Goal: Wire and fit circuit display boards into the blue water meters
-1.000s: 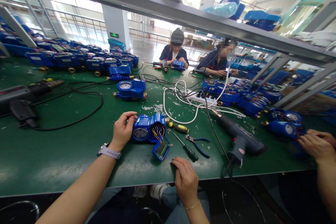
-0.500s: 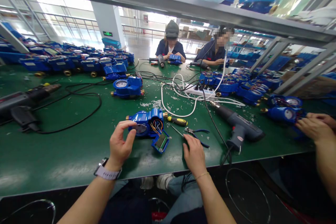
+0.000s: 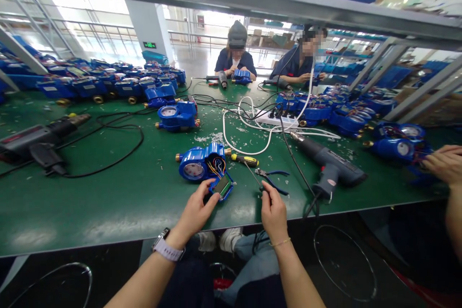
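no word or number is legible. a green sign [image 3: 149, 44] with pale marks, too small to read, is on the pale pillar [image 3: 146, 21]; white labels [image 3: 50, 89] on blue housings [image 3: 97, 84] at left are likewise too small to read.

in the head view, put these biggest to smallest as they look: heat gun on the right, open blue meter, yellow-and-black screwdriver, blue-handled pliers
1. heat gun
2. open blue meter
3. blue-handled pliers
4. yellow-and-black screwdriver

A heat gun [image 3: 27, 140] lies far left; a power strip [image 3: 277, 120], centre-right.
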The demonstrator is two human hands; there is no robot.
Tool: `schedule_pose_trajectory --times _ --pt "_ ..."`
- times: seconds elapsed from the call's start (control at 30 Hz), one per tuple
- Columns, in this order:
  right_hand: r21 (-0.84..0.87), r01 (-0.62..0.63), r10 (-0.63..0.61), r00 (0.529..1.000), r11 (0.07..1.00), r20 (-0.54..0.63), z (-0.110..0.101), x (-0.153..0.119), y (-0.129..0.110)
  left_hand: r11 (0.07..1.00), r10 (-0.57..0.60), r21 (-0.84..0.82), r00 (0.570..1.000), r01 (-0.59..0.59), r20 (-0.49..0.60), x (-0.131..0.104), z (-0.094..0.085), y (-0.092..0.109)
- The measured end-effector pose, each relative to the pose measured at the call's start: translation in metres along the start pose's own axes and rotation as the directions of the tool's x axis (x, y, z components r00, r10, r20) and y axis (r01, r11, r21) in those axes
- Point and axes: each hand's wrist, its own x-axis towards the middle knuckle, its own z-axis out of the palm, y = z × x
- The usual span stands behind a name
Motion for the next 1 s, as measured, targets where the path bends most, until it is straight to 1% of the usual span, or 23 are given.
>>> schedule_pose_trajectory --times 0.17,0.23,0.3,0.33,0.37,0.4,0.47,0.5,0.53,0.57,0.6,0.67,0.73,0.8,0.87,0.93,1.0 --pt "0.054 -0.016 0.016 1.000 0.998 -0.005 0.003 0.000 -0.003 0.997 0.016 -0.081 0.999 -0.013 0.044 -0.003 -0.005 -0.001" --pt "0.089 -0.023 0.025 1.000 0.996 -0.017 0.000 0.003 -0.005 0.992 0.016 -0.125 0.998 -0.009 0.057 -0.003 -0.006 -0.004" --pt "0.127 -0.048 0.057 0.996 0.991 -0.070 -0.009 0.006 -0.005 0.988 0.016 -0.155 0.998 -0.007 0.053 -0.004 -0.006 -0.007" --pt "0.146 -0.070 0.089 0.988 0.987 -0.124 -0.016 0.008 -0.002 0.987 0.019 -0.159 0.999 -0.012 0.043 -0.004 -0.006 -0.008" --pt "0.167 -0.101 0.133 0.972 0.981 -0.193 -0.026 0.011 0.003 0.988 0.028 -0.154 0.999 -0.023 0.030 -0.004 -0.006 -0.009" --pt "0.191 -0.137 0.187 0.943 0.972 -0.274 -0.038 0.015 0.009 0.989 0.040 -0.142 0.999 -0.037 0.015 -0.004 -0.006 -0.010" --pt "0.265 -0.215 0.313 0.852 0.940 -0.420 -0.066 0.024 0.028 0.991 0.068 -0.116 0.998 -0.068 -0.010 -0.003 -0.006 -0.011" --pt "0.313 -0.252 0.380 0.796 0.916 -0.470 -0.081 0.031 0.039 0.991 0.079 -0.105 0.997 -0.080 -0.016 -0.003 -0.006 -0.011" --pt "0.366 -0.297 0.454 0.743 0.882 -0.491 -0.095 0.038 0.051 0.992 0.087 -0.094 0.996 -0.088 -0.016 -0.002 -0.006 -0.011" --pt "0.425 -0.344 0.530 0.700 0.837 -0.479 -0.110 0.046 0.062 0.992 0.090 -0.083 0.996 -0.091 -0.010 -0.001 -0.006 -0.011" --pt "0.487 -0.394 0.608 0.662 0.780 -0.439 -0.122 0.054 0.072 0.994 0.088 -0.072 0.996 -0.087 0.001 -0.001 -0.006 -0.011" --pt "0.600 -0.499 0.744 0.614 0.625 -0.264 -0.142 0.071 0.088 0.996 0.071 -0.048 0.997 -0.069 0.029 0.001 -0.004 -0.011" --pt "0.665 -0.586 0.813 0.579 0.463 -0.055 -0.152 0.088 0.097 0.998 0.055 -0.016 0.997 -0.055 0.046 0.003 -0.003 -0.011" --pt "0.692 -0.640 0.826 0.553 0.334 0.113 -0.153 0.102 0.102 0.998 0.053 0.021 0.998 -0.054 0.042 0.004 -0.001 -0.011" --pt "0.704 -0.666 0.818 0.533 0.247 0.217 -0.149 0.115 0.106 0.997 0.057 0.049 0.998 -0.058 0.030 0.004 0.000 -0.010" --pt "0.715 -0.672 0.811 0.520 0.194 0.269 -0.143 0.124 0.109 0.996 0.061 0.059 0.998 -0.062 0.020 0.003 0.000 -0.008" --pt "0.730 -0.662 0.806 0.521 0.172 0.282 -0.139 0.131 0.112 0.996 0.067 0.063 0.998 -0.068 0.017 0.002 0.000 -0.005"
